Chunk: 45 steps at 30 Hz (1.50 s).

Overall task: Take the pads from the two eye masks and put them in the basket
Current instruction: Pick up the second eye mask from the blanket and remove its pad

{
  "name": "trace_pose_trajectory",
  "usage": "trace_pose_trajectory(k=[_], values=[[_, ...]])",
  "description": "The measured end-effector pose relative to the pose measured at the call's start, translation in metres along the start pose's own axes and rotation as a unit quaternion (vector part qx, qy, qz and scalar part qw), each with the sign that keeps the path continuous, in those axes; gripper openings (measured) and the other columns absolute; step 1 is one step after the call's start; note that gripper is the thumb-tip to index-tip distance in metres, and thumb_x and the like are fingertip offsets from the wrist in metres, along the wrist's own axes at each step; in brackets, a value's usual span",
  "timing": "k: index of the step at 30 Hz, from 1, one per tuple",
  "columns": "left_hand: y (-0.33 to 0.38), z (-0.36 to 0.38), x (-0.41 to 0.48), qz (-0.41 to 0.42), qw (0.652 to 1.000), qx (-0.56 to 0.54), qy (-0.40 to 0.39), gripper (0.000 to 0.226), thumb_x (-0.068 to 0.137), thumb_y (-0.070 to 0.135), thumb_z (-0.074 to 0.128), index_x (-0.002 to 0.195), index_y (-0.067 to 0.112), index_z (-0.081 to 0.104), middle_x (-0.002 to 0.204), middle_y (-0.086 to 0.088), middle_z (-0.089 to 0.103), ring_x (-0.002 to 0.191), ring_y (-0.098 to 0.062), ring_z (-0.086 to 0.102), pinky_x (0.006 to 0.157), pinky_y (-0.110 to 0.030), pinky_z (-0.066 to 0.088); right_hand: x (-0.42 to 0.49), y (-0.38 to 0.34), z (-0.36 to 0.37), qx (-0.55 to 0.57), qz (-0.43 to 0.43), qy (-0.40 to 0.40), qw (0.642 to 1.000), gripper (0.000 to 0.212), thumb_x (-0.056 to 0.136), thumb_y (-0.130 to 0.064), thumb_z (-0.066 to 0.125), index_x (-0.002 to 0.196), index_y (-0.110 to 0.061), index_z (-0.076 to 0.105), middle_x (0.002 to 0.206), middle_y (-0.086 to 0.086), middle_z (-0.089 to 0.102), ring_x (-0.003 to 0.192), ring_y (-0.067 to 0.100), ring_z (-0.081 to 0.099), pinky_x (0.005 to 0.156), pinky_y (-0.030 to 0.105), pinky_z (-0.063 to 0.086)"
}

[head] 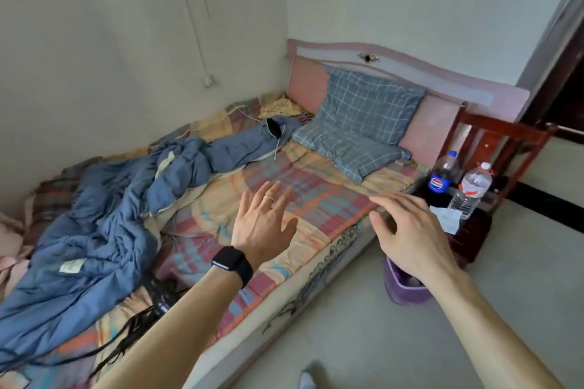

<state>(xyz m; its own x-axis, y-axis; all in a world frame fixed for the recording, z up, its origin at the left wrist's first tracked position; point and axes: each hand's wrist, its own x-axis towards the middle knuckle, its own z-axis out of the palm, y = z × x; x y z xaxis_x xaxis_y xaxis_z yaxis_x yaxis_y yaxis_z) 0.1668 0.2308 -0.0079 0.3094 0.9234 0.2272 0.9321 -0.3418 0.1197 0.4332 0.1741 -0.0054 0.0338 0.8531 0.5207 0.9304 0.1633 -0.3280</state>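
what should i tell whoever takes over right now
Left hand: open, empty, fingers spread above the bed sheet.
Right hand: open, empty, near the bed's edge.
One dark eye mask lies on the blue quilt near the pillows; a second mask cannot be picked out.
Purple basket stands on the floor beside the bed, partly hidden by the right forearm.
Done: nothing visible. Left: find both masks, remove pads, drop them in the basket.

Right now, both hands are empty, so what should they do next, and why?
Probably reach the left hand farther across the bed toward the dark eye mask lying on the blue blanket near the pillow. Both hands are open and hold nothing, and the purple basket waits on the floor below the right hand.
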Motion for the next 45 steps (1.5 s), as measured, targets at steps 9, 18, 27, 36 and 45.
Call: trace_pose_trajectory(k=[9,18,27,36,45], values=[[-0.023,0.076,0.178,0.002,0.999,-0.018,-0.039,0.066,0.095,0.053,0.039,0.153,0.028,0.019,0.162,-0.002,0.021,0.151,-0.021,0.007,0.122,-0.051,0.005,0.135,0.077,0.081,-0.031,0.020,-0.068,0.997,0.031,0.090,-0.029,0.060,0.118,-0.021,0.067,0.116,-0.003,0.072,0.109,0.024,0.061,0.093,0.035,0.048],[-0.063,0.118,0.350,-0.016,0.998,-0.018,-0.062,0.067,0.094,0.051,0.043,0.153,0.029,0.019,0.163,-0.001,0.019,0.151,-0.023,0.007,0.121,-0.055,0.005,0.281,0.137,0.167,-0.056,0.017,-0.100,0.993,0.032,0.089,-0.033,0.055,0.115,-0.021,0.069,0.111,-0.003,0.074,0.109,0.023,0.065,0.091,0.036,0.050],[-0.105,0.188,0.518,-0.085,0.994,-0.011,-0.068,0.063,0.094,0.049,0.041,0.151,0.029,0.024,0.161,0.000,0.023,0.151,-0.022,0.010,0.120,-0.055,0.008,0.438,0.211,0.287,-0.023,-0.022,-0.157,0.987,0.031,0.089,-0.030,0.061,0.116,-0.017,0.068,0.112,-0.001,0.074,0.107,0.026,0.064,0.088,0.039,0.053],[-0.145,0.290,0.692,-0.191,0.972,0.005,-0.136,0.063,0.093,0.048,0.042,0.151,0.031,0.022,0.161,-0.002,0.022,0.151,-0.023,0.010,0.120,-0.055,0.007,0.606,0.312,0.460,-0.035,-0.057,-0.349,0.935,0.047,0.097,-0.045,0.039,0.141,-0.029,0.047,0.150,-0.005,0.047,0.140,0.020,0.039,0.113,0.039,0.035],[-0.216,0.423,0.805,-0.278,0.933,0.040,-0.225,0.061,0.092,0.044,0.048,0.148,0.027,0.028,0.161,-0.003,0.022,0.150,-0.025,0.011,0.119,-0.055,0.009,0.715,0.381,0.694,-0.073,-0.136,-0.501,0.852,0.051,0.096,-0.043,0.037,0.145,-0.028,0.039,0.159,0.002,0.033,0.144,0.026,0.032,0.112,0.043,0.035]])
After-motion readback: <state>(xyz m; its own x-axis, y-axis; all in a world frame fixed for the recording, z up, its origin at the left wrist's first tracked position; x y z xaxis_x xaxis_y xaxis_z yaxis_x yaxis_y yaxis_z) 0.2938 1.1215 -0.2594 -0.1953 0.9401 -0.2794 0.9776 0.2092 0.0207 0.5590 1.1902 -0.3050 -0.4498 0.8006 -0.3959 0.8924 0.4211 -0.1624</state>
